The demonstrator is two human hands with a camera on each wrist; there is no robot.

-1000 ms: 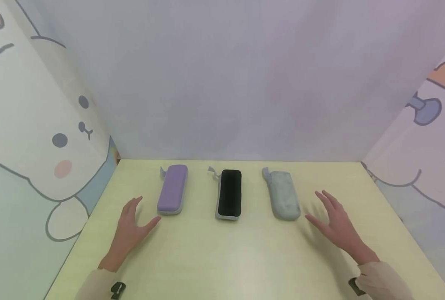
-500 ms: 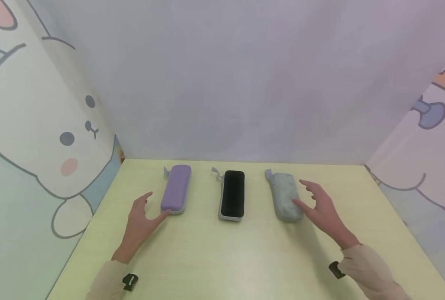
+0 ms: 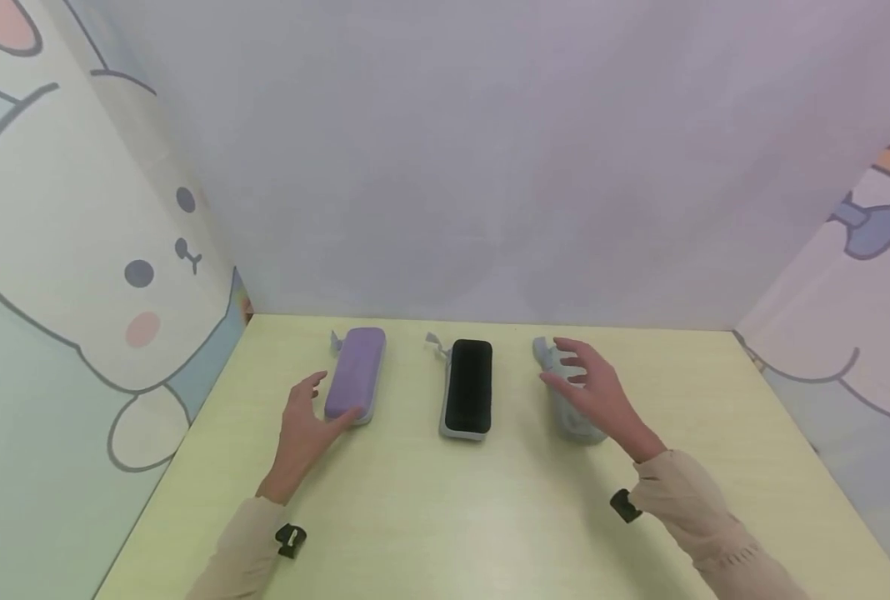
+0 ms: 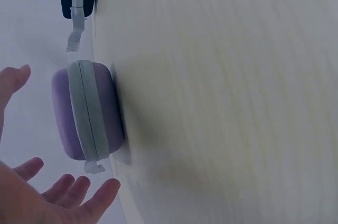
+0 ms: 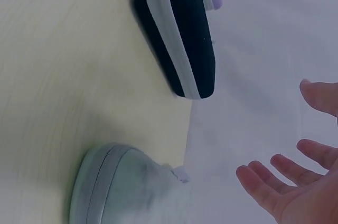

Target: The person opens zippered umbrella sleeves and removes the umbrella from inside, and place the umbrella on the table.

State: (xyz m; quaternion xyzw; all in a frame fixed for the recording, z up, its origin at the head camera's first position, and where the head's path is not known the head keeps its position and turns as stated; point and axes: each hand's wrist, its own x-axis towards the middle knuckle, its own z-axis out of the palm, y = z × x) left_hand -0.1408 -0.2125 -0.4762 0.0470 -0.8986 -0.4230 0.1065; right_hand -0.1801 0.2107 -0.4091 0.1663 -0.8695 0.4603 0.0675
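Three zippered pouches lie in a row on the table. The purple pouch (image 3: 356, 371) is at the left, with a pale zip band (image 4: 87, 110) in the left wrist view. My left hand (image 3: 302, 435) is beside its near left corner, fingers spread; in the left wrist view a gap shows between fingers and pouch. The black pouch (image 3: 469, 387) with a light zip band lies in the middle, untouched. Over the grey-green soft pouch (image 3: 578, 427) hovers my right hand (image 3: 601, 398), covering part of it. The right wrist view shows those fingers (image 5: 259, 179) spread, apart from the pouch.
The pale wooden table (image 3: 445, 533) ends at a plain light wall (image 3: 445, 167) behind the pouches. Cartoon-printed panels (image 3: 62, 250) stand at both sides. Each pouch has a small fabric tab (image 3: 540, 350) at its far left corner.
My right hand has moved left and forward over the grey-green pouch. My left hand has come right and forward, closer to the purple pouch. The pouches stay in place; the view shifts slightly.
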